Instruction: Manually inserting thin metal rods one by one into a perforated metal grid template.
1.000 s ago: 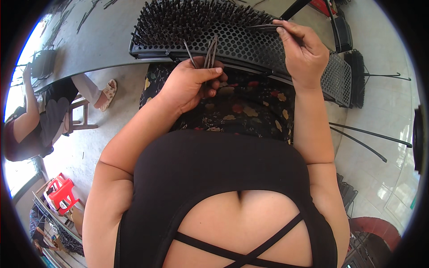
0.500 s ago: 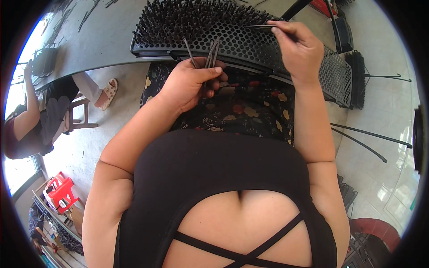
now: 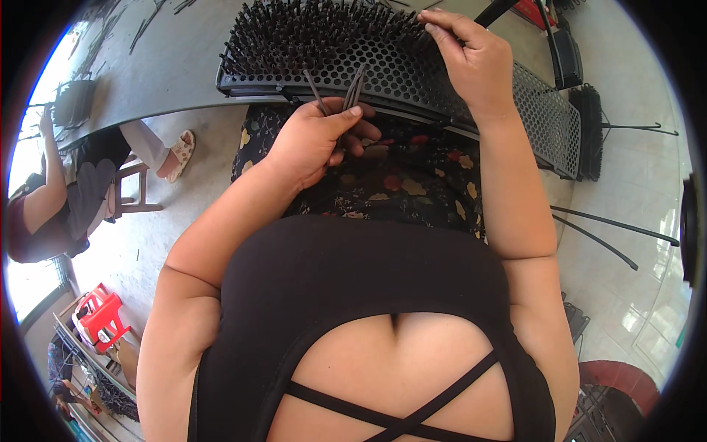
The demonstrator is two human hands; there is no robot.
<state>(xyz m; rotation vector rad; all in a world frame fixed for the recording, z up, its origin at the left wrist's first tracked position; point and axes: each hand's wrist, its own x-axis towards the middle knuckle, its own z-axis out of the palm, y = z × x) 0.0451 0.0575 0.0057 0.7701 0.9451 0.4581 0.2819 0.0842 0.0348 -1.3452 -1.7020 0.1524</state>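
Note:
My left hand point(image 3: 315, 140) is closed around several thin dark rods point(image 3: 355, 90), which stick up between its fingers and thumb. Ahead of it lies a long black perforated panel point(image 3: 383, 70) with round holes. Many short dark rods point(image 3: 294, 37) stand upright in the holes over the panel's far left part, packed closely. At the right edge of that cluster, my right hand point(image 3: 475, 66) has its thumb and fingers pinched together over the panel. What its fingertips grip, if anything, is too small to make out against the dark rods.
A grey table point(image 3: 169, 66) extends to the left with loose dark rods on it. Another person point(image 3: 66, 191) sits there beside a wooden stool point(image 3: 136, 188). Long dark rods point(image 3: 611, 225) stick out over the tiled floor at right. A red plastic stool point(image 3: 103, 320) stands lower left.
My right hand has moved up and slightly left, to the edge of the standing rods. The thin dark rod seen in its fingertips before no longer shows clearly. My left hand has barely shifted.

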